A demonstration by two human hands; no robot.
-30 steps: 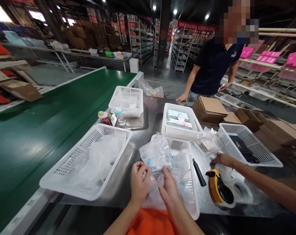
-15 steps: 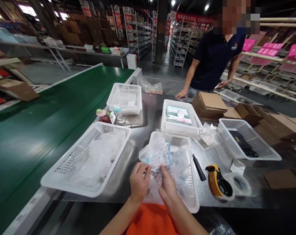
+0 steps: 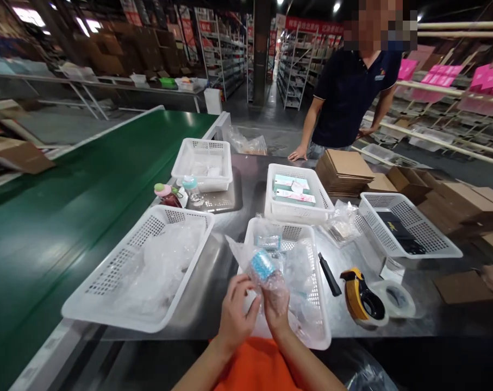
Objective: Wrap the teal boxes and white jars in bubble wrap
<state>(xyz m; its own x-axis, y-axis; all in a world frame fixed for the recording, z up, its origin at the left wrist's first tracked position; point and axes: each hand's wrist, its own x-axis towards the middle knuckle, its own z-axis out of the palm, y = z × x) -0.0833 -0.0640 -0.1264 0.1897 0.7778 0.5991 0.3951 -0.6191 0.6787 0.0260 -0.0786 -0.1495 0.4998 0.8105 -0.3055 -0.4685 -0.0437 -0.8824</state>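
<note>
1. Blue shows through the clear wrapping of the bubble-wrapped item (image 3: 262, 264), which I see through the head view tilted up and leaning left, above the white middle basket (image 3: 324, 326).
2. I judge the step in hand to be handling this item with its loose film. A flap of film (image 3: 237, 250) stands out at its upper left.
3. From where I sit, the next move calls for a steady hold at the lower end and control of that flap, since thin film could slip or snag on the rim.
4. My right hand (image 3: 275, 304) grips the item low down, fingers wrapped around the plastic; their exact placing is partly hidden.
5. My left hand (image 3: 238, 307) is loosely curled just beside it, thumb and fingers parted. I cannot tell whether its fingertips touch the film.
6. Another blue-labelled packet (image 3: 268, 241) lies in the middle basket, beyond the held item.
7. Left of both hands, the large basket (image 3: 107, 321) holds clear plastic on the metal worktop (image 3: 207, 271).
8. To the right lie a black-handled tool (image 3: 330, 275) and a yellow tape dispenser (image 3: 354, 296), both apart from my hands.
</note>
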